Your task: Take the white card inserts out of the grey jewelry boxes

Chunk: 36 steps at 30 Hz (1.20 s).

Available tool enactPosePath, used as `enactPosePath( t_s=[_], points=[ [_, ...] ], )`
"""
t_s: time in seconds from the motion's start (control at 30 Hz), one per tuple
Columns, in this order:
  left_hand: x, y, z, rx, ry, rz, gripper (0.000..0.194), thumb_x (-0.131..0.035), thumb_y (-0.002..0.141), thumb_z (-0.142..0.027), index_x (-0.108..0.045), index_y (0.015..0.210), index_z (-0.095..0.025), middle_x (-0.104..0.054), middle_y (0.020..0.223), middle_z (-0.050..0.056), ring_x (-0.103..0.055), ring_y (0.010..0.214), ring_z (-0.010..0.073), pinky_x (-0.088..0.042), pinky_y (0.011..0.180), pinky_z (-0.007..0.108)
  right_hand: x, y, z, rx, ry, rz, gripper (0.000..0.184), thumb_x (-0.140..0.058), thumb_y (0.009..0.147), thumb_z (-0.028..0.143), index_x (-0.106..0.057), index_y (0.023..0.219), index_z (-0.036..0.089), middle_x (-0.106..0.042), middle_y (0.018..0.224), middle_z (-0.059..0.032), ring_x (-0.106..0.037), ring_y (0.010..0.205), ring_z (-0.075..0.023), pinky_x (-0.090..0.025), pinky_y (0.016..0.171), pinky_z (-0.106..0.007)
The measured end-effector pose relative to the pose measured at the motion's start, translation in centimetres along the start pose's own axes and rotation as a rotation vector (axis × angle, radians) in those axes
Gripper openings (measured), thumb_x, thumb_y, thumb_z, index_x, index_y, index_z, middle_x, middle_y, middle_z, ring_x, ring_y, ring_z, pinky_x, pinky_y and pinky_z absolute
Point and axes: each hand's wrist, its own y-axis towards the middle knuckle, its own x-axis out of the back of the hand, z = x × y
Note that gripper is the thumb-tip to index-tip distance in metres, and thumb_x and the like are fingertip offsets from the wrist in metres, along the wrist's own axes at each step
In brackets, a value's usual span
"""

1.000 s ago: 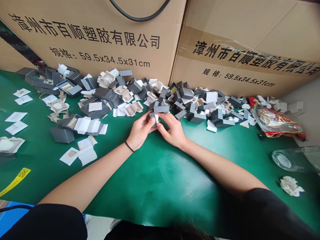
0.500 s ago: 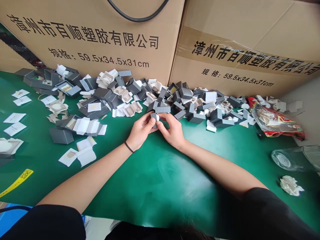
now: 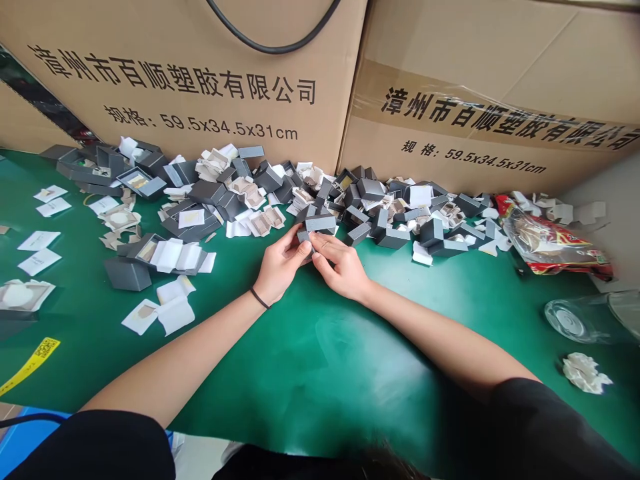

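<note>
My left hand (image 3: pixel 280 267) and my right hand (image 3: pixel 340 267) meet over the green table (image 3: pixel 310 360), fingertips pinched together on a small grey box (image 3: pixel 318 225). The box sits at the near edge of a long heap of grey boxes and white inserts (image 3: pixel 380 207). Both sets of fingers are closed around the box's lower part. A black band circles my left wrist.
Two large cardboard cartons (image 3: pixel 200 73) stand right behind the heap. White cards (image 3: pixel 39 241) and a grey box (image 3: pixel 127 273) lie at the left. A red snack bag (image 3: pixel 550 247), a clear glass jar (image 3: pixel 585 317) and crumpled paper (image 3: pixel 583 372) are on the right.
The white piece seen between my fingers earlier is no longer visible. My hands have shifted only slightly, still joined on the box.
</note>
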Motion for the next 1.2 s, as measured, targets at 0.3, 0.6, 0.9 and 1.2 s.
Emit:
enactPosePath(
  t_s=[0.3,0.6,0.9,1.2],
  points=[
    [0.4,0.3,-0.5,0.131,-0.218,-0.004,0.03,-0.054,0.084,-0.035,-0.063,0.104,-0.014,-0.064,0.114,0.011,-0.06,0.107,0.0254,-0.053,0.089,0.042,-0.3,0.9,-1.6,-0.373,0.376,-0.225,0.027,-0.057,0.079,0.041,-0.061,0.093,0.018,-0.064,0.093,-0.0037,-0.062,0.08,-0.0147,-0.053,0.073,-0.029],
    [0.3,0.1,-0.2,0.184,0.056,-0.006,0.056,-0.044,0.084,-0.055,-0.048,0.119,-0.012,-0.071,0.075,0.01,-0.07,0.064,0.023,-0.059,0.057,0.033,0.0,1.4,-1.9,-0.478,0.531,-0.059,0.033,-0.056,0.075,0.05,-0.05,0.069,0.019,-0.05,0.054,0.0055,-0.051,0.056,-0.0102,-0.044,0.056,-0.024],
    [-0.1,-0.2,-0.4,0.129,0.297,0.008,0.041,-0.057,0.079,-0.046,-0.048,0.104,-0.015,-0.068,0.068,0.005,-0.068,0.055,0.019,-0.057,0.049,0.026,-0.4,1.2,-1.4,-0.444,0.589,0.01,0.035,-0.055,0.075,0.054,-0.051,0.081,0.02,-0.048,0.057,0.0054,-0.048,0.05,-0.0101,-0.044,0.05,-0.025],
    [-0.3,-0.1,-0.5,0.139,0.291,0.011,0.042,-0.057,0.079,-0.047,-0.048,0.104,-0.014,-0.068,0.067,0.004,-0.068,0.055,0.0183,-0.057,0.049,0.024,-0.4,1.0,-1.7,-0.418,0.572,0.039,0.029,-0.053,0.08,0.047,-0.052,0.092,0.02,-0.051,0.07,0.0037,-0.047,0.057,-0.0094,-0.045,0.053,-0.023]
  ],
)
